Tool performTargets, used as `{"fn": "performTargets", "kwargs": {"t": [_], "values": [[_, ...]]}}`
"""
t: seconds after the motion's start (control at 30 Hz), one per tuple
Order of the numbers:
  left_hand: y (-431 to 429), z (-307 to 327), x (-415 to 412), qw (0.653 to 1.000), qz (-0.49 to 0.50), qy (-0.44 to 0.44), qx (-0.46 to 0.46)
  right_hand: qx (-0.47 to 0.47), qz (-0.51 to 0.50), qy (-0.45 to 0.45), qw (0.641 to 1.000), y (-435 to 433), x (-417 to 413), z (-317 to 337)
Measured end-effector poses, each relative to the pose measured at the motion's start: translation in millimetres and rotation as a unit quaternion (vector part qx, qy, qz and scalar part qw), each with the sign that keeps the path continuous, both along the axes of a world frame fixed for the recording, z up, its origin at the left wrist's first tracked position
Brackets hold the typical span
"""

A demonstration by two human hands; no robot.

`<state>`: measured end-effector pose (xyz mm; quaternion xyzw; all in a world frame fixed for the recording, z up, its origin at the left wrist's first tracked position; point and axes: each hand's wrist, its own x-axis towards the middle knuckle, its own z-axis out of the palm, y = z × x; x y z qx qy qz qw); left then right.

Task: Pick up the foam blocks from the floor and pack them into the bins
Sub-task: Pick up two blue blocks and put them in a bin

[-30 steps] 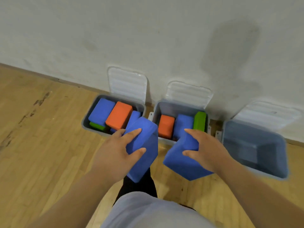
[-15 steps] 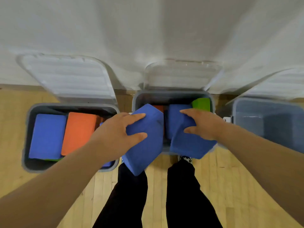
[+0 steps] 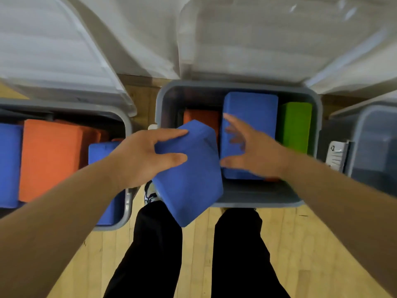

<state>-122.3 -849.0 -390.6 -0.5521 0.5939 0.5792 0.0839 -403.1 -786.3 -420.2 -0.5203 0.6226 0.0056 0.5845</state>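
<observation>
head view: wood floor (image 3: 300, 244), white wall (image 3: 150, 29); left grip (image 3: 137, 160) holds blue block (image 3: 193, 179), right grip (image 3: 257, 155) wide.

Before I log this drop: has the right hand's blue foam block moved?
Yes. The blue foam block went down from over the grey plastic middle bin's front rim into it; the right hand is open.

Held block (image 3: 189, 168) blue; grey bin (image 3: 257, 203) w/ orange block (image 3: 202, 119), green block (image 3: 296, 125); black trousers (image 3: 236, 254), tan plank floor (image 3: 300, 244).

The blurred right hand (image 3: 255, 153) covers part of a blue foam block (image 3: 250, 110); the grey plastic right bin (image 3: 374, 147) runs off-frame.
</observation>
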Motion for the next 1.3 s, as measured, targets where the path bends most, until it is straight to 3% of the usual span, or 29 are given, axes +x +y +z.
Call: {"fn": "performTargets", "kwargs": {"t": [0.07, 0.17, 0.4, 0.53, 0.63, 0.83, 0.97, 1.3], "values": [[-5.3, -1.0, -0.4, 1.000, 0.005, 0.020, 0.021, 0.085, -0.074, -0.102, 0.988, 27.5, 14.8, -2.6], [-15.1, -6.2, 2.8, 0.997, 0.036, 0.049, 0.046, 0.117, -0.146, -0.176, 0.966, 41.9, 27.2, -18.3], [-25.0, -26.4, 0.5, 0.981, 0.140, 0.104, 0.085, 0.074, -0.167, -0.156, 0.971, 16.6, 26.4, -42.4], [-11.3, -39.4, -3.2, 0.967, 0.253, 0.026, 0.011, 0.073, -0.230, -0.131, 0.962, 26.6, 35.9, -45.1], [15.5, -46.5, -10.0, 0.960, 0.278, 0.012, 0.015, 0.046, -0.304, -0.125, 0.943, 35.3, 47.1, -54.5], [41.3, -70.6, -15.5, 0.981, 0.192, -0.026, -0.001, -0.007, -0.157, 0.034, 0.987, 34.2, 43.7, -62.3], [33.4, -84.2, -28.6, 0.988, 0.141, -0.055, -0.029, -0.051, -0.035, 0.159, 0.985, 36.4, 34.5, -74.7], [27.7, -111.8, -49.8, 0.986, 0.124, -0.091, -0.062, -0.126, -0.079, 0.238, 0.960, 47.3, 36.2, -75.4]]}}
